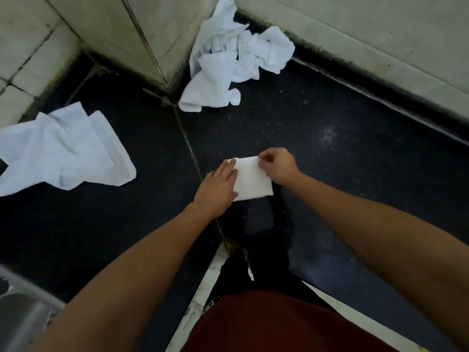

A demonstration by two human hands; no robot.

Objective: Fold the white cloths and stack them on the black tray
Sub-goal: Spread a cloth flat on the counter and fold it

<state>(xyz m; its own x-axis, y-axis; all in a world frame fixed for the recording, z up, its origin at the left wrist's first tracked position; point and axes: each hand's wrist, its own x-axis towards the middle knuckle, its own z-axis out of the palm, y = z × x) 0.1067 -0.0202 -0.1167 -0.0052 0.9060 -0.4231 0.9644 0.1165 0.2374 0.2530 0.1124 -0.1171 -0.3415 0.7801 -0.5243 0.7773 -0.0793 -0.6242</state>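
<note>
One folded white cloth point(253, 180) lies as a small, neat rectangle on the dark worktop point(342, 153), near the middle of the view. The left grip point(217, 186) rests flat on the cloth's 9 o'clock side, fingers straight and pressing the fabric down without grasping it. The right grip point(276, 165) is at the cloth's 1 o'clock corner, its thumb and curled fingers pinching the top edge there. At 6 o'clock, right against the cloth's near edge, a darker rectangular shape point(258, 217) shows on the worktop; whether it is a tray cannot be told.

Well apart at 12 o'clock, a crumpled heap of white cloths point(228, 54) sits in the corner where the worktop meets the tiled wall point(355, 34), and its upper part leans against the tiles. At 9 o'clock a loose white cloth point(61, 151) lies rumpled and half spread, reaching the left edge of the view. A seam point(187, 146) in the worktop runs from that corner down past the left grip. At 7 o'clock part of a metal sink point(17, 313) shows. At 6 o'clock are the person's red shirt point(279, 326) and black trousers point(241, 270).
</note>
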